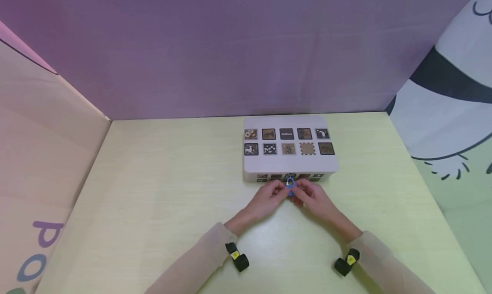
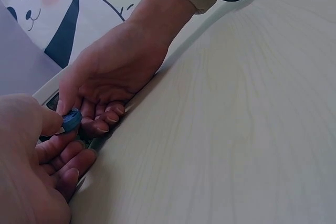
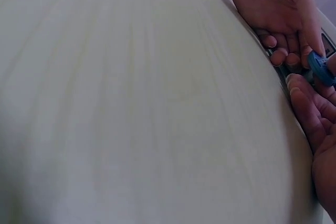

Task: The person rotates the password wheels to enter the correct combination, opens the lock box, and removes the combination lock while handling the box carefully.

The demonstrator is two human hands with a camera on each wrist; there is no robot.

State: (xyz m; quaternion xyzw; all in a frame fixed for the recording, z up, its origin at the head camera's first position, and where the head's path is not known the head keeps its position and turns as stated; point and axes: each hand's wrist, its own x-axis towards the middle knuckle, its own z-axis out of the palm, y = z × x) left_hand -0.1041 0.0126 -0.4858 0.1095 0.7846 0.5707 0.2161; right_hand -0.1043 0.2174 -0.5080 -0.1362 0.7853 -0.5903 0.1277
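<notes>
A small blue padlock (image 1: 291, 191), its loop turned toward the box, is at the middle of the front side of a white lidded box (image 1: 290, 163). From the left, my left hand (image 1: 267, 200) pinches the padlock between thumb and fingers. My right hand (image 1: 317, 201) pinches it from the other side, thumb on top. In the left wrist view the blue body (image 2: 72, 120) shows between both thumbs, with the other fingers curled beneath. The right wrist view catches its rounded edge (image 3: 321, 68) at the right border. Fingers hide much of it.
The box lid is shut and printed with two rows of small square pictures. It stands on a pale wood-grain table (image 1: 173, 179) near the back edge, before a purple wall (image 1: 230, 50). Printed panels flank both sides. Black wrist cameras (image 1: 239, 259) sit on both sleeves.
</notes>
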